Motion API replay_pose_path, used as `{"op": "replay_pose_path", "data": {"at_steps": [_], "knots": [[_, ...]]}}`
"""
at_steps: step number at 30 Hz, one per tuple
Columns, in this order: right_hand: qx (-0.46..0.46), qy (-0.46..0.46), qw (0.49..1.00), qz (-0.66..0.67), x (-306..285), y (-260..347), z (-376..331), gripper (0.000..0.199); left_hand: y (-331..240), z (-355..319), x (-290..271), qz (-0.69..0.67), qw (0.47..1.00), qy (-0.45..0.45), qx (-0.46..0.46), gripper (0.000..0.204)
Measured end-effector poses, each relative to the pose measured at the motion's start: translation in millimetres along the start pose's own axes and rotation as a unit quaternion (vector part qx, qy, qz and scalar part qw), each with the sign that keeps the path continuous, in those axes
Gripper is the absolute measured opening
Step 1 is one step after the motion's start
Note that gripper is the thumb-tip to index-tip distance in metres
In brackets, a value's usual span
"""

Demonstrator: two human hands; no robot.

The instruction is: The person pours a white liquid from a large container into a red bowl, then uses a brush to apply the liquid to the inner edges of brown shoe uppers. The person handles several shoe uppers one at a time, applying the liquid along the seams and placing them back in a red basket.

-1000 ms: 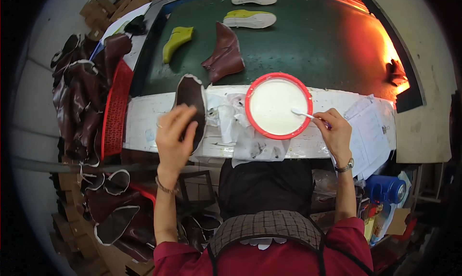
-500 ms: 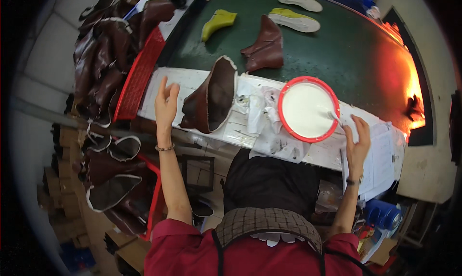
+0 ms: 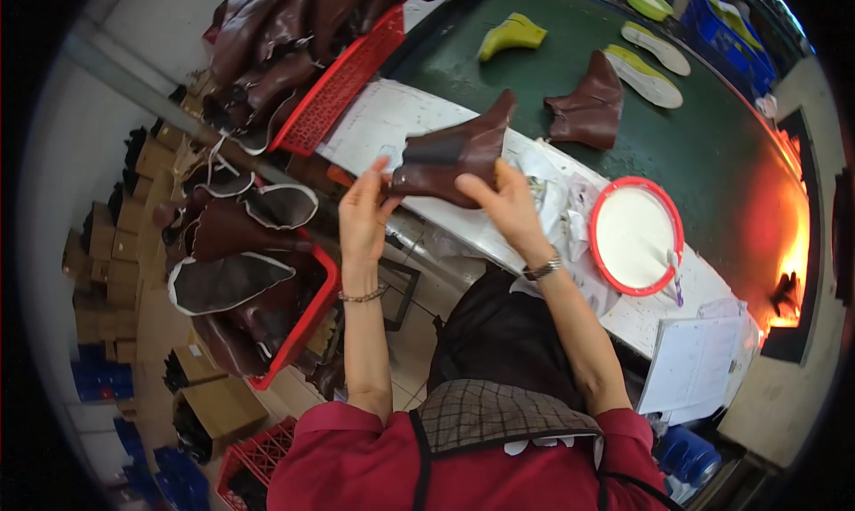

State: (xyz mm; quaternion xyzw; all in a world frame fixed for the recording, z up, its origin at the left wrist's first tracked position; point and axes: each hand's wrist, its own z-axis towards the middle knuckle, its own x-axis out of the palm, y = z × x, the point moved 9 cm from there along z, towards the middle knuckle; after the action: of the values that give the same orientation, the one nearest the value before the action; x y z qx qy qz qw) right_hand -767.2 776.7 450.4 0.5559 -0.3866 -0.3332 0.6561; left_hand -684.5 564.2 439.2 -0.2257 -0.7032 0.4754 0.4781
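Note:
A brown boot upper [image 3: 463, 159] with a dark side panel lies on its side above the white bench top, held between both hands. My left hand [image 3: 362, 210] pinches its edge at the left end. My right hand [image 3: 508, 204] grips the right end, with the thumb on the leather. To the right of that hand, crumpled white cloths [image 3: 570, 204] lie beside a red-rimmed tub [image 3: 595, 235] of white liquid. A brush with a pale handle [image 3: 674, 270] leans on the tub's right rim.
Another brown upper [image 3: 590, 101], a yellow-green piece [image 3: 513, 36] and two pale soles [image 3: 655, 48] lie on the green belt [image 3: 534, 3]. An orange glow fills the opening at right. Red baskets [image 3: 334, 92] piled with uppers stand at left; papers [image 3: 690, 368] hang near right.
My right hand has left the brush and moved left to the boot upper. My left hand has closed on it too. The upper has turned onto its side, and the view has shifted left.

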Motion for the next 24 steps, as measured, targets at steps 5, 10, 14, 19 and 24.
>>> {"op": "replay_pose_path", "data": {"at_steps": [5,10,14,19,24], "knots": [[0.024,0.060,0.949,0.308,16,11,7,0.048,-69,-7,25,0.056,0.996,0.027,0.063,0.044],[0.115,0.087,0.921,0.361,35,-38,-7,0.044,-49,13,50,0.248,0.967,0.064,-0.005,0.042],[0.257,0.005,0.966,0.023,-4,-78,-31,0.054,-44,11,63,0.447,0.890,0.032,0.083,0.036],[-0.107,-0.207,0.942,-0.241,-26,58,-30,0.079,-52,-5,93,0.452,0.880,0.042,0.138,0.032],[-0.197,-0.122,0.907,-0.351,-7,84,-23,0.084,-58,-16,122,0.505,0.832,0.051,0.225,0.032]]}}
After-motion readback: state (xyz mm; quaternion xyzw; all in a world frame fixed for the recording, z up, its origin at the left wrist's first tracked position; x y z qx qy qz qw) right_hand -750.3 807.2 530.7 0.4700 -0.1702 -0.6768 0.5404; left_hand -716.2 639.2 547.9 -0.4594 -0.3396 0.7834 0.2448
